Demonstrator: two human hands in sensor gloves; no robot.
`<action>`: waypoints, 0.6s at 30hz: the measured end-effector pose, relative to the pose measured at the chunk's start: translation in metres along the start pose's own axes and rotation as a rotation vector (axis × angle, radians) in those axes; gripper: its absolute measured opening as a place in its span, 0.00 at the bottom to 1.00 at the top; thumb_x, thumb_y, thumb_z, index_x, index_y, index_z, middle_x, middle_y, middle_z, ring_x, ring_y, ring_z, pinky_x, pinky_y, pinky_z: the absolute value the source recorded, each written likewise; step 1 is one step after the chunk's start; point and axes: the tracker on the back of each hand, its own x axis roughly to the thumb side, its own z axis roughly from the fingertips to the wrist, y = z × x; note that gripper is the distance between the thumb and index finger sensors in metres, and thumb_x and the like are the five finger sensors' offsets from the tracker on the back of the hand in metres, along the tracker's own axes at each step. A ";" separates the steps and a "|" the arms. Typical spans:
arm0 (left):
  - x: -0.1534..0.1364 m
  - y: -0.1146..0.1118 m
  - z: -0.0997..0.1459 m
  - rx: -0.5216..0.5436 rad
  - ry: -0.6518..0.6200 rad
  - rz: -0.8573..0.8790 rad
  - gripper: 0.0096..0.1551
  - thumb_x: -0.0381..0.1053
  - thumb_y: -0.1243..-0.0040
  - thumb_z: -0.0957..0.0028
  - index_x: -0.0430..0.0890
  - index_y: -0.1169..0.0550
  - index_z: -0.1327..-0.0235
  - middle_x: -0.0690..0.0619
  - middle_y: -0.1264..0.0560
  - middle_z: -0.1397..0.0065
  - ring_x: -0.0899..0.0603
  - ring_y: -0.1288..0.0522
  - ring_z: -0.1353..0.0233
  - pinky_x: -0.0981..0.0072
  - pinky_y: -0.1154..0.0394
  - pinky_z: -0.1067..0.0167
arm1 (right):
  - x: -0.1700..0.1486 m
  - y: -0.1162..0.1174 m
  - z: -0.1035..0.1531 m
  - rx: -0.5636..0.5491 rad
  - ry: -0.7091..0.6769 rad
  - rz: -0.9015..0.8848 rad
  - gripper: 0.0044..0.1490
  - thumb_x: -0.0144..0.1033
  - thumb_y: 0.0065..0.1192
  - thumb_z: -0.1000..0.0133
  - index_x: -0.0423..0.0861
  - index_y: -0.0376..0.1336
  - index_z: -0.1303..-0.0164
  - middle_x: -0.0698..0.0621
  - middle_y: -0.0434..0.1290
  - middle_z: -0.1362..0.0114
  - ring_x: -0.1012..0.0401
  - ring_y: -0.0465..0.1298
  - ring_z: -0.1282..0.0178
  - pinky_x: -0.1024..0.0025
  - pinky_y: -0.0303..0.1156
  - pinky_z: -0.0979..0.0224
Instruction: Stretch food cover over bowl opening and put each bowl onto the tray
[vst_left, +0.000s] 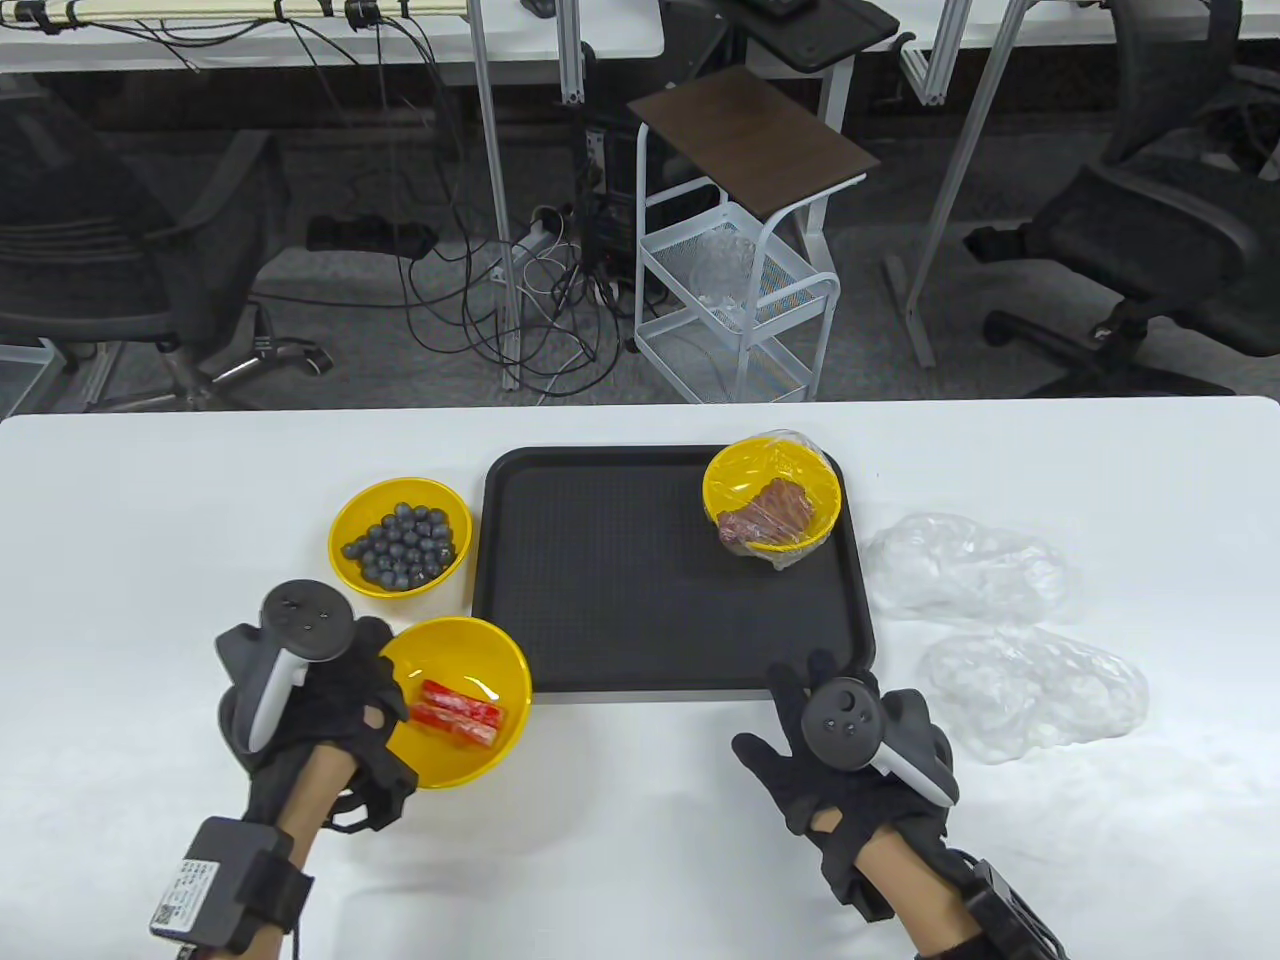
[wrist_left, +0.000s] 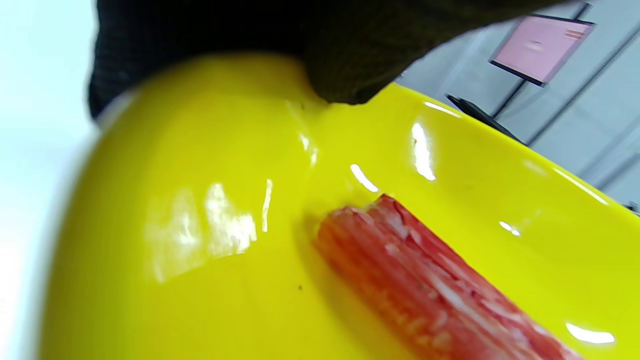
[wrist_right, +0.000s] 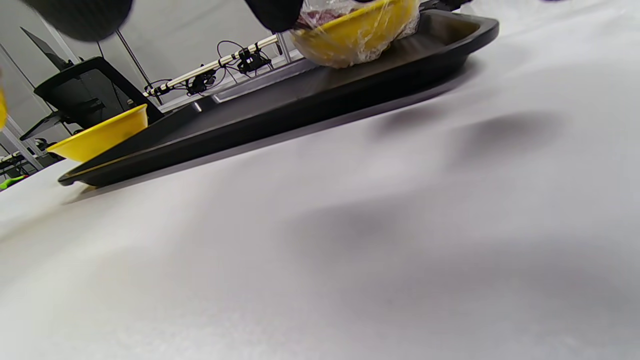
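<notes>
Left hand (vst_left: 330, 690) gripping the near-left rim of a yellow bowl of red sticks (vst_left: 462, 700), thumb hooked over the edge in the left wrist view, bowl tilted a little toward the right and sitting just off the tray's near-left corner. Right hand (vst_left: 850, 750) held flat and relaxed, fingers spread, grasping nothing, just in front of the near-right edge of the black tray (vst_left: 600, 590); whether touching the white table (vst_left: 640, 850) cannot be told. On the tray, in the far-right corner, a yellow bowl wrapped in clear film (vst_left: 772, 495) with dark reddish-brown food under the cover. Left of the tray, apart from it, a second uncovered yellow bowl of dark round berries (vst_left: 402, 536), standing directly on the table. Right of the tray, two crumpled clear food covers: one farther back (vst_left: 965, 565), one nearer (vst_left: 1035, 690), lying beside each other and just right of the open right hand. Seen from the right wrist view, the wrapped bowl (wrist_right: 357, 30) seated on the tray (wrist_right: 280, 120), another yellow bowl rim (wrist_right: 100, 135) visible past the tray's far end. Behind the table, a small white wire cart (vst_left: 735, 290) and office chairs.
</notes>
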 end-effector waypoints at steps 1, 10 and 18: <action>0.013 -0.012 0.003 -0.027 -0.022 0.004 0.28 0.45 0.31 0.51 0.46 0.19 0.34 0.44 0.15 0.41 0.35 0.13 0.52 0.56 0.09 0.61 | -0.002 -0.001 0.000 -0.002 0.005 -0.005 0.61 0.74 0.46 0.47 0.48 0.39 0.12 0.33 0.32 0.14 0.22 0.37 0.22 0.15 0.46 0.37; 0.073 -0.086 0.015 -0.139 -0.120 -0.056 0.28 0.45 0.31 0.51 0.46 0.19 0.34 0.44 0.16 0.41 0.36 0.12 0.52 0.57 0.09 0.61 | -0.012 -0.006 0.000 -0.016 0.036 -0.021 0.61 0.73 0.47 0.47 0.48 0.39 0.12 0.33 0.32 0.14 0.22 0.37 0.22 0.15 0.45 0.37; 0.077 -0.107 0.016 -0.170 -0.122 -0.077 0.28 0.45 0.31 0.51 0.46 0.19 0.34 0.43 0.16 0.41 0.36 0.13 0.51 0.58 0.09 0.61 | -0.014 -0.006 -0.001 -0.009 0.047 -0.019 0.61 0.73 0.47 0.47 0.48 0.39 0.12 0.33 0.32 0.14 0.22 0.36 0.22 0.15 0.45 0.36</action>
